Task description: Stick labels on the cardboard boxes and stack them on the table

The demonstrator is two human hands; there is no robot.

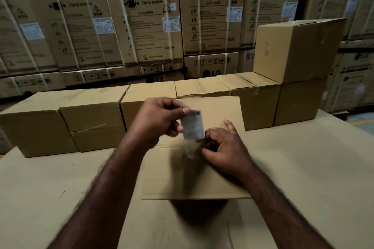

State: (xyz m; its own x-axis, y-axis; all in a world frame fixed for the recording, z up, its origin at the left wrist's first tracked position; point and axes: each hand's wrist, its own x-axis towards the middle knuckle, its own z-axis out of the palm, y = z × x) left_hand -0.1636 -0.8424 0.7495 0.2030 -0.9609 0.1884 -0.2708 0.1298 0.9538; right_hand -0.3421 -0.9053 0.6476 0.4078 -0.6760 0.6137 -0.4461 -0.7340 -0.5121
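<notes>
A plain cardboard box [182, 178] sits in front of me on the table [303, 168]. Above its top I hold a small white label [193, 125]. My left hand [159, 119] pinches the label's upper edge between thumb and fingers. My right hand [222, 147] pinches its lower edge, where a thin translucent strip [190, 152] hangs down; its index finger sticks up. The label is blurred, so its print is unreadable.
A row of several sealed cardboard boxes [97, 119] lines the table's far side, with one more box [293, 50] stacked on the right end. Behind them rises a wall of large strapped washing machine cartons [141, 16]. The floor shows at the far right.
</notes>
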